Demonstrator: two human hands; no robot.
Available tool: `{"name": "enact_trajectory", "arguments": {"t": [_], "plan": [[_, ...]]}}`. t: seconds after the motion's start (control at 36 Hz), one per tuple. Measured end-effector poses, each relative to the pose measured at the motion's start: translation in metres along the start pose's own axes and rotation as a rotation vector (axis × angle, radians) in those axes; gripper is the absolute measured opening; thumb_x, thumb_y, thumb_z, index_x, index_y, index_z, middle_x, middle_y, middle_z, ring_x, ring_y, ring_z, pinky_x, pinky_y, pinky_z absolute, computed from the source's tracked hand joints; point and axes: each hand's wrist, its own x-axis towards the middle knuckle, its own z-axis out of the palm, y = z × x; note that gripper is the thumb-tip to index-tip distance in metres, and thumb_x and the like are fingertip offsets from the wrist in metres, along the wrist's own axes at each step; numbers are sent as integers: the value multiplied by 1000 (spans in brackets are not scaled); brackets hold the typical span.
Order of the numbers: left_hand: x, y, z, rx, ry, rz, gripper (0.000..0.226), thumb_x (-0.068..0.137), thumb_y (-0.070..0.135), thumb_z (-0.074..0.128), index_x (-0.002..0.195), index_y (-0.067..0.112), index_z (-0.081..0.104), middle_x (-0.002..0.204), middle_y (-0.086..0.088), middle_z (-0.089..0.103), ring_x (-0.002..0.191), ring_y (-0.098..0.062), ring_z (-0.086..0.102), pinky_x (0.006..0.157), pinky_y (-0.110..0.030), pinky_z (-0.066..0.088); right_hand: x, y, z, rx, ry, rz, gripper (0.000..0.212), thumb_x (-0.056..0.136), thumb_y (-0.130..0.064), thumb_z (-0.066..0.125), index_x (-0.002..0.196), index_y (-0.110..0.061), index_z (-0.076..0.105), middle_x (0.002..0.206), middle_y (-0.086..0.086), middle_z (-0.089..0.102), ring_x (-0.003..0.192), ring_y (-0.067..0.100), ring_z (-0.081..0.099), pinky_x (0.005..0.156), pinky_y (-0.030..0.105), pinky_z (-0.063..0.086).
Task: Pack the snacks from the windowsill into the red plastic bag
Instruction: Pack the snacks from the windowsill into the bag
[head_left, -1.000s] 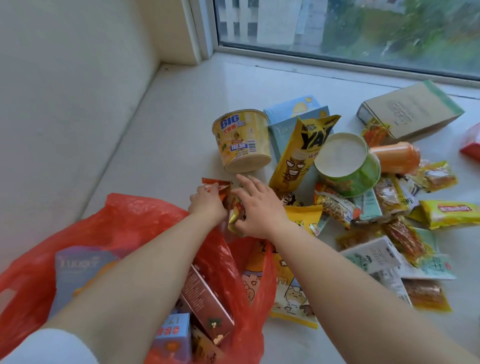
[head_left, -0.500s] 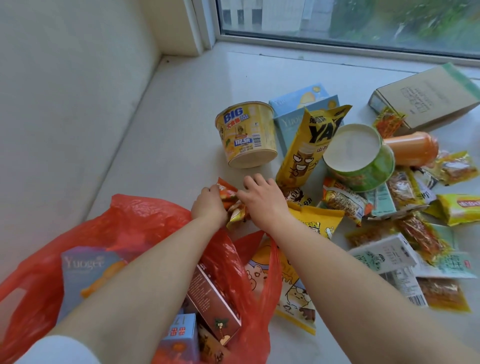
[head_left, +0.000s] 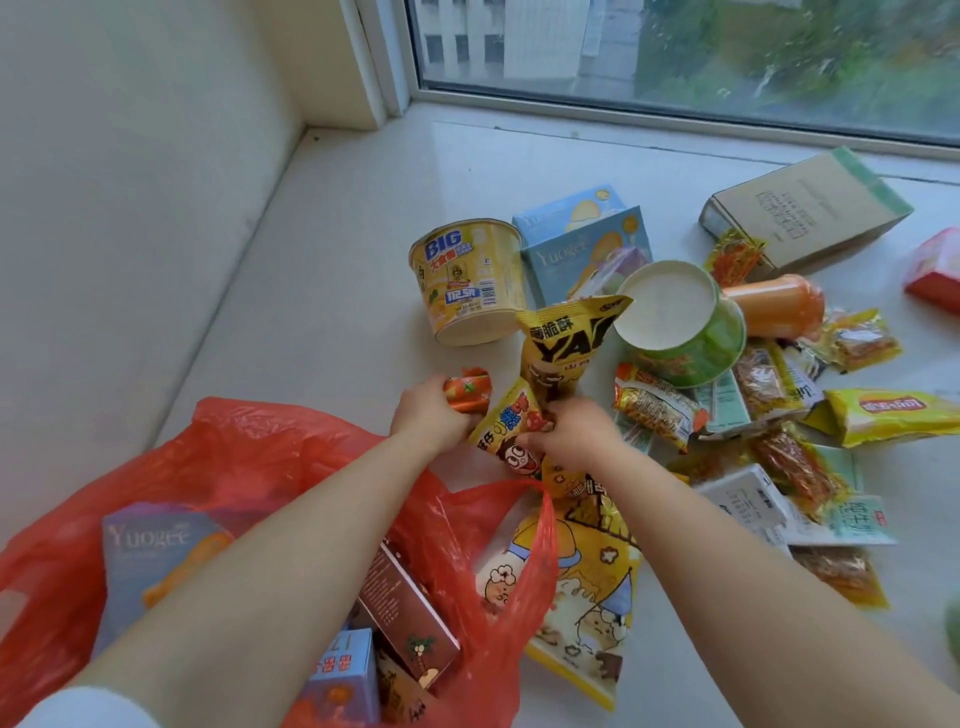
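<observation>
The red plastic bag (head_left: 260, 467) lies open at the lower left with several boxes inside, among them a purple Yuogee box (head_left: 145, 551) and a brown box (head_left: 410, 613). My left hand (head_left: 431, 410) grips a small orange packet (head_left: 467, 389) just beyond the bag's mouth. My right hand (head_left: 576, 431) holds a yellow YAY packet (head_left: 566, 338) that stands up from it, and pinches a small yellow cartoon packet (head_left: 506, 426). Both hands are side by side above the windowsill (head_left: 332, 270).
Scattered to the right are a yellow BIG noodle cup (head_left: 467, 280), a green bowl (head_left: 680, 322), blue Yuogee boxes (head_left: 582, 234), an orange bottle (head_left: 774, 306), a cardboard box (head_left: 805, 208), a large yellow popcorn bag (head_left: 576, 597) and several small packets. A wall stands at the left.
Both hands closed on packets and lifted them. The YAY packet left its lean against the boxes and now rises from my right hand; the camera shifted slightly.
</observation>
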Motion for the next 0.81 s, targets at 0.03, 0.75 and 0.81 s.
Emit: {"name": "enact_trajectory", "arguments": {"t": [0.03,0.75,0.81], "plan": [[0,1,0,-36,-17,-5,48,75,31,74,120,21,59,113,-7,64,105,-28,58,75,-25,38,-1,1,-3,22,-23,15,52,82,-50,63,113,-9,62,115,12,62,107,29,56,81,33,47],[-24,-15,-18,-563,44,-124,39,83,19,69,118,13,53,114,-8,62,103,-27,60,87,-41,52,8,-17,5,196,-21,239,68,70,-58,71,127,-23,56,122,3,62,111,26,59,87,35,49],[-34,-11,-21,-562,84,-74,34,83,17,70,113,15,54,111,-5,62,101,-25,60,87,-40,51,-1,-20,3,204,65,204,67,72,-57,70,129,-26,55,125,3,61,116,27,56,93,38,46]]}}
